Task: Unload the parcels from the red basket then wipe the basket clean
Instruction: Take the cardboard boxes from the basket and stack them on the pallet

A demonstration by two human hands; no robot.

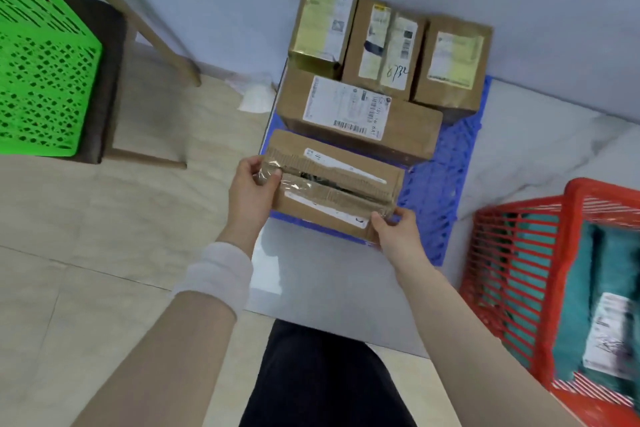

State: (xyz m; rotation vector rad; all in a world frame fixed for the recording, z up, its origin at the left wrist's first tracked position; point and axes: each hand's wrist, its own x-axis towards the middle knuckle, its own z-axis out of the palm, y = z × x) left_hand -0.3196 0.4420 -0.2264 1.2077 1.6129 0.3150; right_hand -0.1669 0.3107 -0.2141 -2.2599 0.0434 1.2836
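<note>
Taped cardboard parcel (pixel 332 185) sits low over the near edge of the blue plastic pallet (pixel 446 184), held at both short ends. Contact with the pallet not resolvable from this view.

Risks, judged:
- Parcel overhangs the pallet's near edge; if released here it could tip off onto the floor tiles (pixel 104 253).
- Top seam is torn and tape is loose; a pinch on tape rather than cardboard could slip or peel.
- Pushing it further back could shove the long labelled box (pixel 360 114) just behind it into the three upright boxes (pixel 384 45) against the wall.
- Red basket (pixel 519 270), at right and well apart from the pallet, holds a teal-wrapped parcel (pixel 595 305); unloading not finished, wiping not yet possible.

Hands:
- Left hand (pixel 251 191): closed on the parcel's left end, thumb on top over the tape, fingers wrapped under.
- Right hand (pixel 398 230): closed on the near right corner, thumb on top.

Green crate (pixel 45 73) at far left, uninvolved.
</note>
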